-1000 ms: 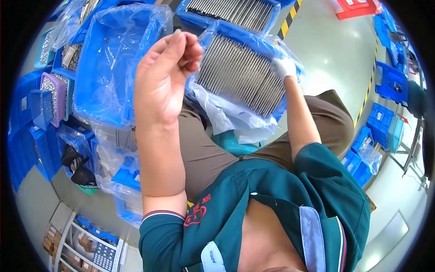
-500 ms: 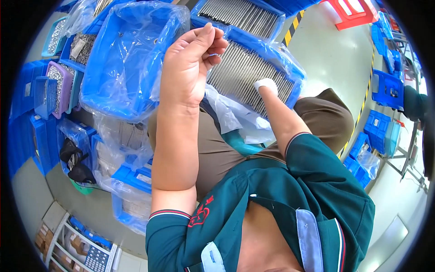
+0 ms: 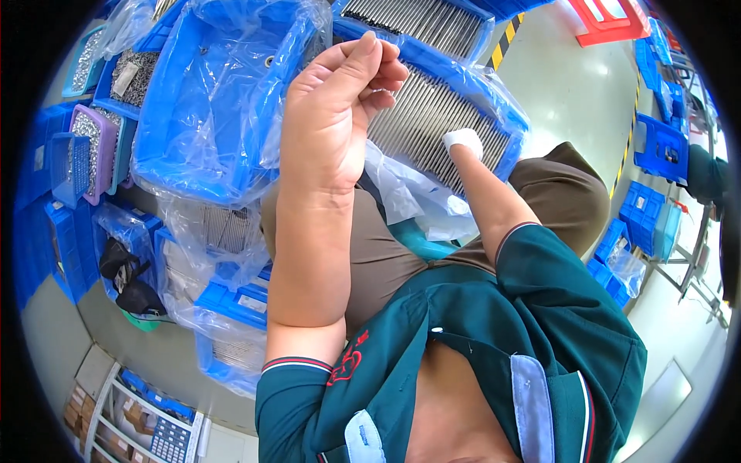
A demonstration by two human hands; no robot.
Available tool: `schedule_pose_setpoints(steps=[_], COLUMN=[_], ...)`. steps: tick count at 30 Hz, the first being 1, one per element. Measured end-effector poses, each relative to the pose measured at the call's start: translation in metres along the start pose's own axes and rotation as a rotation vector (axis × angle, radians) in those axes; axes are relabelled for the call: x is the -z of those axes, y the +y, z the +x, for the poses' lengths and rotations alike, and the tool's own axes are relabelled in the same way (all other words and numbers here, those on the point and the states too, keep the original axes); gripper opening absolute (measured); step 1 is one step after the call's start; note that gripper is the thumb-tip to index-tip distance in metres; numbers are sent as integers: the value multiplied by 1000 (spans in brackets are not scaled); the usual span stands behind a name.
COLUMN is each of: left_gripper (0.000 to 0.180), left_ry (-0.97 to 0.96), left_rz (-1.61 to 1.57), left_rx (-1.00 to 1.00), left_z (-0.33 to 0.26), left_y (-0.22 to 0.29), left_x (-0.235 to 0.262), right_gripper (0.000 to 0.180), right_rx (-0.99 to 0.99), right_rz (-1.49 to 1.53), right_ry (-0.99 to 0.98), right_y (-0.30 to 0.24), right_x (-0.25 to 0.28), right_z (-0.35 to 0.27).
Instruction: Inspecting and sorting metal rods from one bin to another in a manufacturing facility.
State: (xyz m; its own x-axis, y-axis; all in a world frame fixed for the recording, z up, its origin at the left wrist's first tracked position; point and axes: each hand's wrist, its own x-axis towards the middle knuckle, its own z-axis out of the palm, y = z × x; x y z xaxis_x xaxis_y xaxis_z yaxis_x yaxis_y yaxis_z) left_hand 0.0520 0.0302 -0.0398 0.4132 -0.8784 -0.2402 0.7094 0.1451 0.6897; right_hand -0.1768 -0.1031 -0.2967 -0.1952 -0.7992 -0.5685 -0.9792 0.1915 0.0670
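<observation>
Steel rods [image 3: 432,123] fill 1 blue bin — right hand [image 3: 461,141] reaching in, left hand [image 3: 340,100] fingers pinched.

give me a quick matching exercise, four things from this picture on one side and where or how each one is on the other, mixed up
Things:
1. left hand
2. right hand
3. blue bin of thin metal rods
4. empty plastic-lined blue bin

States or places:
A. reaching down into the rods
B. lined with clear plastic, little inside
C. raised, fingertips pinched together
D. in front of the knees, packed with grey rods

Pairs: 1-C, 2-A, 3-D, 4-B
</observation>
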Motion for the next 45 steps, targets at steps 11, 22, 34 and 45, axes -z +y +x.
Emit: schedule_pose_setpoints(steps=[11,22,34,45], left_gripper=[24,21,24,23], left_ry=[-96,-125,-106,-16], left_rz=[-39,-110,-65,-137], left_rx=[-23,20,102,75], left_z=[4,17,31,36], left_y=[-3,-13,-11,-5], left_x=[-9,-16,-2,15], right_gripper=[38,43,38,41], right_rx=[1,-3,16,-59], right_rz=[38,16,-91,35], right_ry=[23,-50,-94,-38], right_y=[1,9,-7,-6], right_x=[4,6,6,8], right_z=[-10,5,10,2])
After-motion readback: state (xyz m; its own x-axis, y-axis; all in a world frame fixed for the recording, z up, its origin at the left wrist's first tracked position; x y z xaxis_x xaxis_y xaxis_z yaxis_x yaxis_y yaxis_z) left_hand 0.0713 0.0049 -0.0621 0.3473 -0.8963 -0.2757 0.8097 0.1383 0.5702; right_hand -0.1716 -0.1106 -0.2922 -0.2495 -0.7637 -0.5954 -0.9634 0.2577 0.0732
